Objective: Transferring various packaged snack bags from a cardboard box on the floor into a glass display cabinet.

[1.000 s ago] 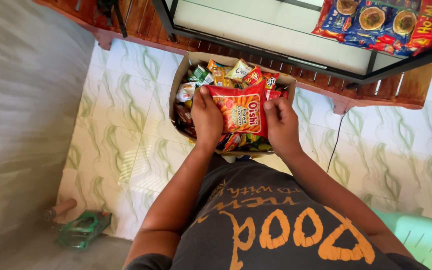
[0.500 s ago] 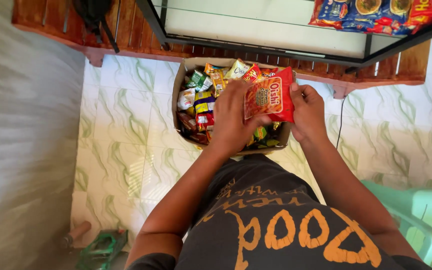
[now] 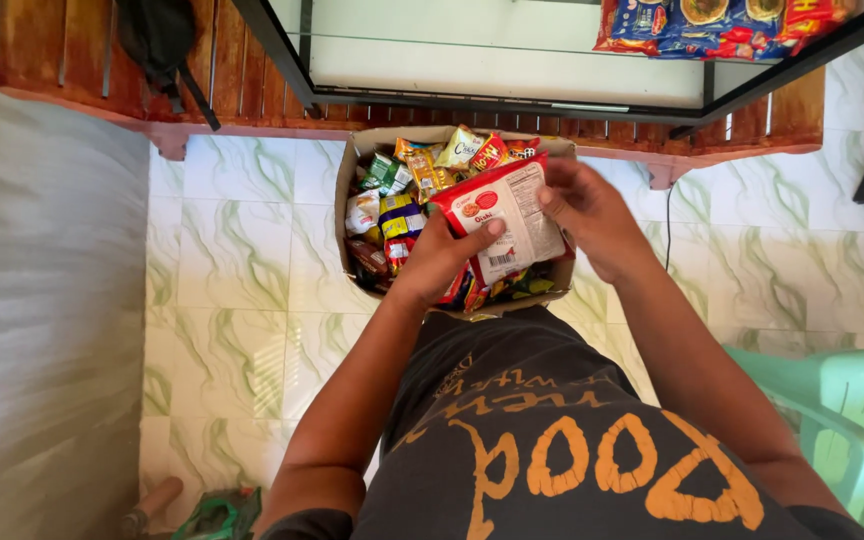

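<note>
I see my left hand and right hand both closed on a red-and-white snack packet, held just above the cardboard box of mixed snack packs; a green plastic chair sits at four o'clock.

Snack packet: glossy plastic film, slightly crinkled, red front and white back. Box: matt brown cardboard, filled with shiny foil-like wrappers. Floor: smooth polished tile, green-veined; slatted bench: varnished wood; chair: matt green plastic.
</note>
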